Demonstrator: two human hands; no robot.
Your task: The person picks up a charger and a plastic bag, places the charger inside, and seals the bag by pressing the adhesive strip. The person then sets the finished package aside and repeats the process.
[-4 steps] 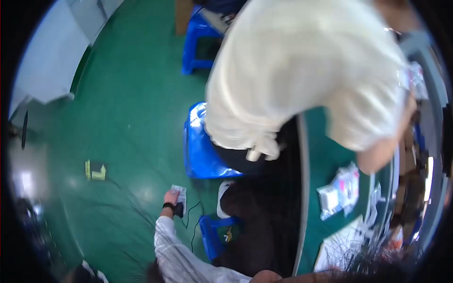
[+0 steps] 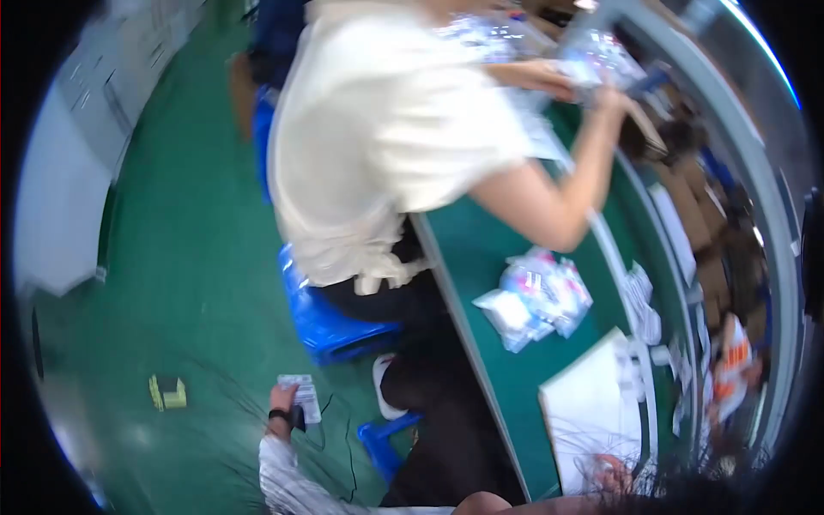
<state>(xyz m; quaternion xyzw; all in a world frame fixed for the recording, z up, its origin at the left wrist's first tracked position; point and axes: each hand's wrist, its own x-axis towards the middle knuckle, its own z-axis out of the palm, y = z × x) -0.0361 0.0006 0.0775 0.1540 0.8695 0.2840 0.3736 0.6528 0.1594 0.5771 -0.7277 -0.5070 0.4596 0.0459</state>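
Your left hand (image 2: 283,397), banded in black at the wrist, grips the left edge of a white rectangular sheet with dark print (image 2: 302,388) over the green floor (image 2: 197,257), well left of the table. Well apart from it, your right hand (image 2: 608,472) shows over the lower part of a flat white board (image 2: 584,399) on the green-topped table (image 2: 481,249); blur and strands of hair hide whether its fingers hold anything. A thin black cord (image 2: 350,442) hangs or lies near the sheet; which, you cannot tell. Beyond the board sits a cluster of clear plastic bags with white and pink contents (image 2: 536,296). Farther out, a co-worker in a cream short-sleeved top (image 2: 360,154), beside a glossy blue plastic stool (image 2: 335,330), leans over the table, both arms extended toward more clear bags.
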